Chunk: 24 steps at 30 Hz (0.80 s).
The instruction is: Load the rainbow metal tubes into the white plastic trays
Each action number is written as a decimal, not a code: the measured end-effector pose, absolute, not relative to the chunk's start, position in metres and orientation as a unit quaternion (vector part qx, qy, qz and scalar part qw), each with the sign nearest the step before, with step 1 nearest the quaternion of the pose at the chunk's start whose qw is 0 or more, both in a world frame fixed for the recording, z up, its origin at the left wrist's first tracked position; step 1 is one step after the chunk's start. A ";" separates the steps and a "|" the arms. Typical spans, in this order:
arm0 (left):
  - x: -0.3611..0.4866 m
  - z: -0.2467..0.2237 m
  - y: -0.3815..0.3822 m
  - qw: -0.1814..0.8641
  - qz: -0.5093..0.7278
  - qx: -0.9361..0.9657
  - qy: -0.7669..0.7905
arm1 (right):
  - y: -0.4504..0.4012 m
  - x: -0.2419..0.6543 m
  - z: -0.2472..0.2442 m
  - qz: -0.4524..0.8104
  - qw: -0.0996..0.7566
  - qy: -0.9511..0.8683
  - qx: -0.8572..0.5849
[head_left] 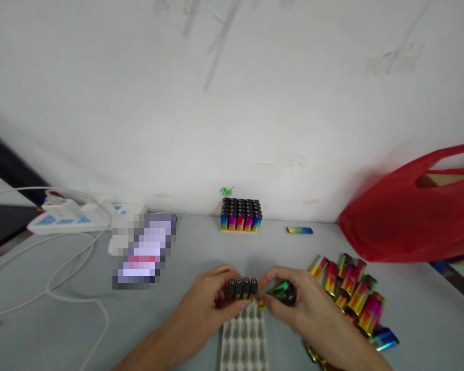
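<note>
My left hand (212,298) is closed around the left side of a row of upright black-topped lighters (242,287). These stand at the far end of a pale slotted tray (243,330). To the right of the row, my right hand (290,296) is closed on a green lighter (280,292), which lies tilted between its fingers. The tray's nearer slots hold nothing. A pile of shiny multicoloured lighters (358,291) lies right of my right hand, partly hidden by my forearm.
A filled block of lighters (241,216) stands by the wall, with a single blue-yellow lighter (299,230) to its right. A red bag (402,221) sits at the right. Left are a blurred phone (145,250), a power strip (69,219) and white cables.
</note>
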<state>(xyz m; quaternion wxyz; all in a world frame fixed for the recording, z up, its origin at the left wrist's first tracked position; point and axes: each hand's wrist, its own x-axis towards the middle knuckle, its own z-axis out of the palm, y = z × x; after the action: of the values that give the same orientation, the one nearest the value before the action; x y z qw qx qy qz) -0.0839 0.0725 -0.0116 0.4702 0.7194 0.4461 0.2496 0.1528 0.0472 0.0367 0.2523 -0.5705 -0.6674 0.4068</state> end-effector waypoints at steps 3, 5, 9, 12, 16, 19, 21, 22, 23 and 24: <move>-0.082 -0.011 0.074 0.470 0.246 0.718 0.452 | 0.049 0.148 0.031 0.403 0.267 -0.653 -0.584; -0.082 -0.010 0.074 0.466 0.246 0.719 0.453 | 0.051 0.147 0.027 0.421 0.273 -0.637 -0.586; -0.082 -0.011 0.073 0.467 0.250 0.719 0.450 | 0.051 0.147 0.027 0.424 0.283 -0.648 -0.566; -0.082 -0.011 0.072 0.476 0.253 0.713 0.448 | 0.050 0.146 0.034 0.428 0.287 -0.666 -0.539; -0.082 -0.009 0.072 0.480 0.250 0.710 0.451 | 0.049 0.145 0.036 0.403 0.260 -0.705 -0.522; -0.082 -0.007 0.071 0.476 0.253 0.708 0.457 | 0.046 0.148 0.030 0.365 0.233 -0.745 -0.508; -0.081 -0.006 0.072 0.474 0.254 0.707 0.459 | 0.042 0.153 0.024 0.349 0.229 -0.758 -0.502; -0.081 -0.007 0.072 0.475 0.254 0.707 0.459 | 0.041 0.156 0.021 0.342 0.235 -0.760 -0.500; -0.081 -0.007 0.072 0.477 0.255 0.707 0.457 | 0.040 0.159 0.019 0.334 0.245 -0.760 -0.501; -0.081 -0.008 0.072 0.478 0.255 0.707 0.455 | 0.040 0.163 0.017 0.324 0.257 -0.754 -0.510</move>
<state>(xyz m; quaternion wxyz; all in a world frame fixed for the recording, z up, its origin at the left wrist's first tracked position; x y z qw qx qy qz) -0.0809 0.0724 -0.0082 0.4779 0.7071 0.4546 0.2548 0.1627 0.0404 0.0167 0.2569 -0.5101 -0.7541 0.3242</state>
